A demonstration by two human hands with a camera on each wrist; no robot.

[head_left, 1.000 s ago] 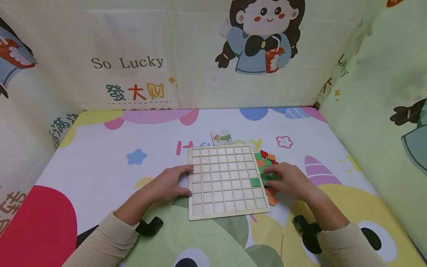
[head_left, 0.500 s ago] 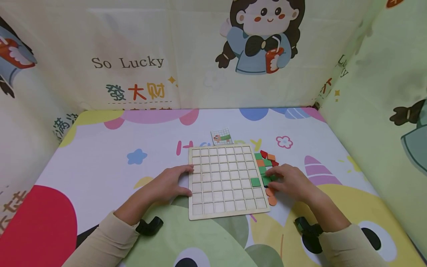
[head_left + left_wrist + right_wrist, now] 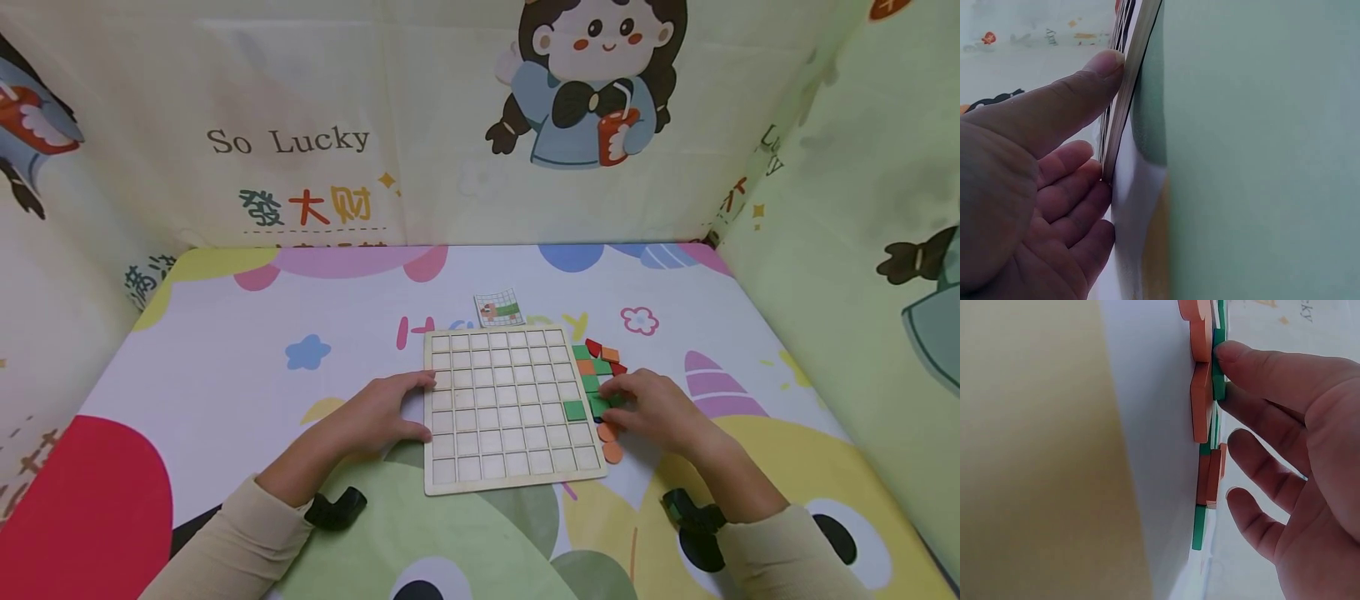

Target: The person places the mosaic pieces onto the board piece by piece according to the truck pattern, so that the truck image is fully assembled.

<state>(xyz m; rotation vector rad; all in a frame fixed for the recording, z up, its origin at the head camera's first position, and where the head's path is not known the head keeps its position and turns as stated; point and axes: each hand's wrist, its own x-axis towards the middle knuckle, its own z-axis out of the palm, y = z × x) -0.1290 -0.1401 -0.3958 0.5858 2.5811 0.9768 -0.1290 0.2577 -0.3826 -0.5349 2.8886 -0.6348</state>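
In the head view, the person's bare left hand [image 3: 378, 414] lies at the left edge of a square, pale wooden board [image 3: 489, 417] marked with a grid of cells, its thumb and forefinger spread apart and touching the rim. A flat green square tile [image 3: 574, 411] sits in a cell of the rightmost column, near the person's bare right hand [image 3: 654, 410], which is over a cluster of small flat green, orange and red pieces [image 3: 589, 383] just beside the board's right edge. A small printed paper card [image 3: 498, 308] lies at the board's far edge. In the left wrist view, the left hand's thumb tip touches the board's side, its fingers relaxed and loosely bent. In the right wrist view, the right hand pinches a thin green piece [image 3: 1219, 372] between thumb and forefinger, the other fingers apart from it; an orange block [image 3: 1200, 403] stands just beside that piece.
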